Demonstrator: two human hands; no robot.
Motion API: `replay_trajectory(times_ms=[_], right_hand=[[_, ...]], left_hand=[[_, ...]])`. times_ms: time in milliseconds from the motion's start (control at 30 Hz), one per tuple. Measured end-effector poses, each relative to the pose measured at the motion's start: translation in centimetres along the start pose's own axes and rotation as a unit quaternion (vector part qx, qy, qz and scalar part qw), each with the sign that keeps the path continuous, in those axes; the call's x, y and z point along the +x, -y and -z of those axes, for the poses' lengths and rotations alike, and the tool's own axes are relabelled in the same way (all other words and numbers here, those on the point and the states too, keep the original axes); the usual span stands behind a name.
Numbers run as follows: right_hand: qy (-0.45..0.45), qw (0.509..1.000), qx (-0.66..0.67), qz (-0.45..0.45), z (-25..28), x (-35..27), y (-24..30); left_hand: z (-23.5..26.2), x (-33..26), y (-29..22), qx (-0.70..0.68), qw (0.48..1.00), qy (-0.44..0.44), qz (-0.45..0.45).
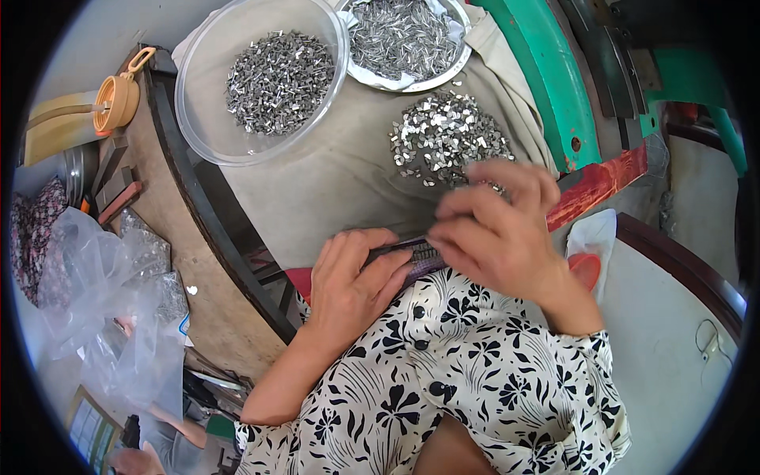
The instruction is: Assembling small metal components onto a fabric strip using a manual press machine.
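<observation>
My left hand (348,279) grips a narrow dark strip holder (418,255) lined with a row of small metal pieces, held just above my patterned lap. My right hand (497,228) is over the strip's right end, with its fingers bent and pinching a small metal piece; the fingertips are blurred. Just beyond my right hand lies a loose pile of small shiny metal pieces (445,136) on a beige cloth (332,178).
A clear plastic bowl (202,131) holds several grey metal clips; a metal dish (405,35) at the top holds thin metal bits. A green and red machine frame (554,87) stands right. Clear plastic bags (111,301) lie left beside an orange lid (117,101).
</observation>
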State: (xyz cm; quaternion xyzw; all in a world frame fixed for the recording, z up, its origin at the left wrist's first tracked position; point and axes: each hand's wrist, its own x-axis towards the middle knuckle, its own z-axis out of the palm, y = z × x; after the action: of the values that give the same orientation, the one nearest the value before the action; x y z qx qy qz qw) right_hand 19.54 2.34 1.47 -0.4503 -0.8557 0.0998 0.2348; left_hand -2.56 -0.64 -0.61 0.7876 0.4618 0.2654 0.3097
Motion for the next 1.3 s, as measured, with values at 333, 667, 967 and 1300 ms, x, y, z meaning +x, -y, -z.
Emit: replay_trajectory(times_ms=[333, 667, 967, 1300], right_hand=[[-0.036, 0.997, -0.008, -0.064, -0.3, -0.2, -1.0], [0.048, 0.998, -0.040, 0.017, -0.3, 2.9, -2.3], [0.008, 1.000, -0.001, 0.004, -1.1, 1.1, -2.1], [0.015, 0.999, -0.001, -0.028, -0.6, 0.9, -1.9]], left_hand=[[0.0, 0.4, -0.2, 0.036, 0.999, 0.034, 0.005], [0.0, 0.6, -0.1, 0.025, 0.999, 0.033, 0.009], [0.1, 0.7, 0.0, 0.010, 0.999, 0.011, -0.028], [0.1, 1.2, 0.0, -0.022, 0.999, 0.027, 0.019]])
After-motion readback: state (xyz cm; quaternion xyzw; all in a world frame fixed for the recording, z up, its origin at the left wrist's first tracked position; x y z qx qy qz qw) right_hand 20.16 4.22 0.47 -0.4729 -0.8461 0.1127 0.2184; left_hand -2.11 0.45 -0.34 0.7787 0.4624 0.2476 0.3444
